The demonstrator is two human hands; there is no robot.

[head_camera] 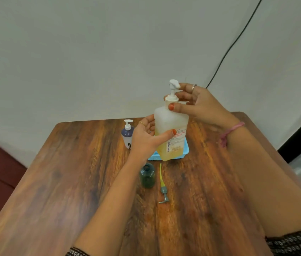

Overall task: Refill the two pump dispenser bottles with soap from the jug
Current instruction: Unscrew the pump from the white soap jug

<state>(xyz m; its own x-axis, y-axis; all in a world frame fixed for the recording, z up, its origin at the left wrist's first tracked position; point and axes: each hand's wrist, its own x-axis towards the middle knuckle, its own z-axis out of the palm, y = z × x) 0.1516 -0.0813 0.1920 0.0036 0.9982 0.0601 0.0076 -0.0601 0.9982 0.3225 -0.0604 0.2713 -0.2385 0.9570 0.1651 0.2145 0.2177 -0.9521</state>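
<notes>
Your left hand [146, 137] grasps the soap jug [171, 132] around its middle, thumb across the front and fingers curled behind it, holding it upright above the near edge of a blue basket [186, 151]; whether its base touches the basket you cannot tell. The jug is part full of yellow soap. Your right hand [199, 106] grasps the white pump [173, 91] on top of the jug, thumb pressed at the collar and fingertips at the nozzle. On the wooden table [72, 182], just in front of the jug, the small green bottle [147, 175] stands open with no top. Its grey pump [163, 189] lies flat just to its right, yellow tube pointing away from you. The white and blue bottle [127, 133] stands behind your left hand, its pump on.
</notes>
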